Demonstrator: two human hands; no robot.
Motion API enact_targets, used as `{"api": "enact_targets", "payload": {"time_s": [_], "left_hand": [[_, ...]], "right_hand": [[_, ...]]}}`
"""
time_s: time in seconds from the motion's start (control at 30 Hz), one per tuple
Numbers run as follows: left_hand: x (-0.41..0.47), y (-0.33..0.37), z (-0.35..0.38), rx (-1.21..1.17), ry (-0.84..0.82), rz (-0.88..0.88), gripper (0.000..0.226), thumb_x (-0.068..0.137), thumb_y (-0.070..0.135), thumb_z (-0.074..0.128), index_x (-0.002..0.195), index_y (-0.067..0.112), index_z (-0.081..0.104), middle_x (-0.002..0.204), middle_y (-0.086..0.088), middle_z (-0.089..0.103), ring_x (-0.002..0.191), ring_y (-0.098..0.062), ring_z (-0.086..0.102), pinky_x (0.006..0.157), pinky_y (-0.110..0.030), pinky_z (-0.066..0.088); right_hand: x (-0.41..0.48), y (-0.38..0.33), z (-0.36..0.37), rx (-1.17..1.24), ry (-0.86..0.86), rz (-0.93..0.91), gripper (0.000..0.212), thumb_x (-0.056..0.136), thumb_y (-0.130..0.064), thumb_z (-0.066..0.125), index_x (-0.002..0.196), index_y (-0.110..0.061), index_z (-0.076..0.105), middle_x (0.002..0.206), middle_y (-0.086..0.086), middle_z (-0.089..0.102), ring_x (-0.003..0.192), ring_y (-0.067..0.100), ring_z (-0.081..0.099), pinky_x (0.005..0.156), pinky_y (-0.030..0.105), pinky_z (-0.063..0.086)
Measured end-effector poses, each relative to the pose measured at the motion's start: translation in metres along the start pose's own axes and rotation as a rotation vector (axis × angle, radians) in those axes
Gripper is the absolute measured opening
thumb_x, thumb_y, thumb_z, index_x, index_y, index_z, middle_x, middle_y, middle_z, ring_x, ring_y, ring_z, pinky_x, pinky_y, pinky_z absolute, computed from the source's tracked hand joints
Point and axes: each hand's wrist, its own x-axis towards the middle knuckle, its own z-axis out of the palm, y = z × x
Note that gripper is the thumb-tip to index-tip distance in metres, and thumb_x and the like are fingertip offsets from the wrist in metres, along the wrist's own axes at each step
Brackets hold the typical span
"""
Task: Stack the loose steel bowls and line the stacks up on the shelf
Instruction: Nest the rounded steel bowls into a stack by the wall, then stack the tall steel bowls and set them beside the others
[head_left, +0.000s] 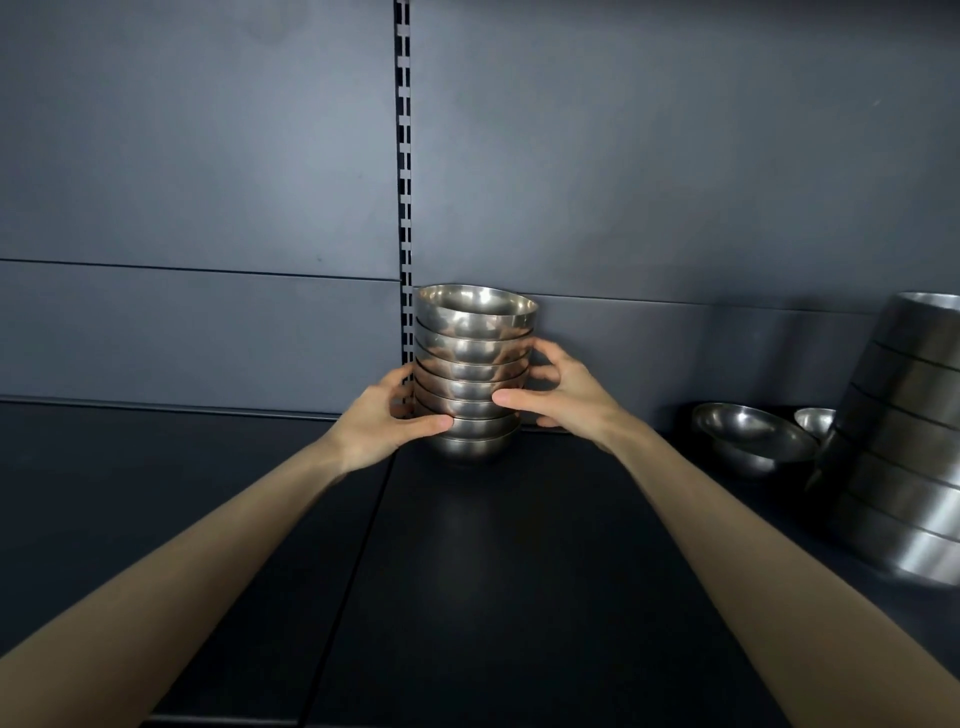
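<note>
Stack of steel bowls (475, 374), item one: where is it logged?

— Centre of the frame, on the dark shelf (467, 571), close against the grey back panel (208, 156) and just right of the slotted upright (404, 156). About eight bowls, nested, mouths up. The top bowl sits slightly askew. The bottom bowl appears to rest on the shelf.

— Left hand (384, 415)?

— At the stack's left side. Thumb lies across the front of the lower bowls; fingers (400, 379) curl round the left flank, their tips hidden behind the steel. It grips the stack.

— Right hand (566, 395)?

— At the right side, slightly higher. Thumb presses the front at mid-height; fingers (545, 358) curl round the right flank. Also gripping. Both bare forearms run in from the lower corners.

— Other stock?

— Right of the frame, well apart from item one: a loose bowl (748, 436), mouth up, with a smaller bowl (813, 418) just behind it, partly hidden. At the right edge, a tall stack of larger bowls (904, 441), cut off by the frame and showing slanted.
</note>
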Motion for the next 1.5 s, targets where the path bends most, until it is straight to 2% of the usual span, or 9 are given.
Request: {"api": "enact_targets", "payload": {"time_s": [0.07, 0.13, 0.2, 0.4, 0.63, 0.83, 1.07, 1.3, 1.5], "left_hand": [[-0.005, 0.005, -0.005, 0.118, -0.006, -0.041, 0.067, 0.077, 0.028, 0.078, 0.136, 0.027, 0.044, 0.116, 0.010, 0.062, 0.109, -0.006, 0.058, 0.097, -0.023, 0.043], [-0.014, 0.013, -0.009, 0.288, 0.002, -0.069, 0.073, 0.079, 0.033, 0.076, 0.142, 0.019, 0.040, 0.130, -0.001, 0.056, 0.118, -0.012, 0.051, 0.099, -0.025, 0.038], [-0.024, 0.024, -0.013, 0.449, 0.028, -0.076, 0.072, 0.081, 0.037, 0.073, 0.141, 0.015, 0.041, 0.139, -0.006, 0.050, 0.129, -0.018, 0.046, 0.102, -0.027, 0.035], [-0.055, 0.089, -0.011, 0.770, 0.076, 0.111, 0.062, 0.085, 0.039, 0.068, 0.138, 0.017, 0.045, 0.140, -0.009, 0.047, 0.131, -0.027, 0.041, 0.107, -0.040, 0.036], [-0.099, 0.179, 0.041, 0.993, 0.186, 0.383, 0.058, 0.087, 0.041, 0.062, 0.139, 0.021, 0.044, 0.140, -0.003, 0.046, 0.131, -0.025, 0.034, 0.103, -0.036, 0.026], [-0.167, 0.216, 0.128, 0.951, 0.188, 0.453, 0.061, 0.088, 0.048, 0.058, 0.140, 0.022, 0.042, 0.139, -0.001, 0.045, 0.130, -0.022, 0.034, 0.106, -0.036, 0.028], [-0.215, 0.243, 0.215, 0.876, 0.043, 0.410, 0.065, 0.088, 0.050, 0.056, 0.144, 0.023, 0.036, 0.143, 0.000, 0.043, 0.134, -0.020, 0.033, 0.108, -0.037, 0.029], [-0.191, 0.268, 0.244, 0.835, 0.042, 0.424, 0.069, 0.087, 0.050, 0.059, 0.145, 0.023, 0.033, 0.143, 0.000, 0.044, 0.134, -0.020, 0.034, 0.108, -0.036, 0.027], [-0.156, 0.248, 0.265, 0.792, 0.012, 0.403, 0.071, 0.086, 0.051, 0.061, 0.145, 0.024, 0.033, 0.143, 0.000, 0.044, 0.133, -0.021, 0.037, 0.107, -0.036, 0.029]], "right_hand": [[-0.004, -0.003, -0.005, -0.138, 0.016, 0.005, 0.087, 0.072, -0.041, 0.081, 0.144, -0.031, 0.035, 0.134, 0.000, 0.055, 0.124, 0.012, 0.051, 0.099, 0.029, 0.042], [-0.012, -0.008, -0.011, -0.293, 0.019, 0.009, 0.091, 0.074, -0.041, 0.080, 0.149, -0.023, 0.031, 0.145, 0.006, 0.046, 0.135, 0.019, 0.040, 0.102, 0.026, 0.032], [-0.023, -0.015, -0.019, -0.398, 0.028, 0.014, 0.091, 0.076, -0.040, 0.078, 0.150, -0.022, 0.028, 0.150, 0.007, 0.039, 0.139, 0.023, 0.034, 0.105, 0.031, 0.031], [-0.071, -0.047, -0.059, -0.672, 0.117, -0.060, 0.079, 0.082, -0.037, 0.073, 0.148, -0.019, 0.033, 0.153, 0.009, 0.034, 0.139, 0.029, 0.033, 0.112, 0.042, 0.031], [-0.162, -0.069, -0.128, -0.849, 0.240, -0.139, 0.071, 0.084, -0.035, 0.071, 0.145, -0.018, 0.037, 0.148, 0.006, 0.036, 0.132, 0.031, 0.040, 0.106, 0.045, 0.038], [-0.268, -0.040, -0.183, -0.909, 0.258, -0.153, 0.068, 0.086, -0.037, 0.068, 0.144, -0.020, 0.037, 0.150, 0.004, 0.032, 0.134, 0.028, 0.038, 0.105, 0.037, 0.038], [-0.356, 0.000, -0.231, -0.913, 0.235, -0.077, 0.068, 0.088, -0.037, 0.066, 0.146, -0.021, 0.034, 0.154, 0.003, 0.027, 0.136, 0.030, 0.035, 0.105, 0.043, 0.039], [-0.362, 0.014, -0.271, -0.864, 0.269, -0.076, 0.071, 0.087, -0.037, 0.067, 0.147, -0.021, 0.033, 0.153, 0.002, 0.028, 0.136, 0.029, 0.037, 0.103, 0.047, 0.041], [-0.329, 0.035, -0.284, -0.858, 0.281, -0.057, 0.070, 0.088, -0.037, 0.067, 0.147, -0.019, 0.034, 0.152, 0.004, 0.031, 0.133, 0.029, 0.039, 0.104, 0.047, 0.040]]}}
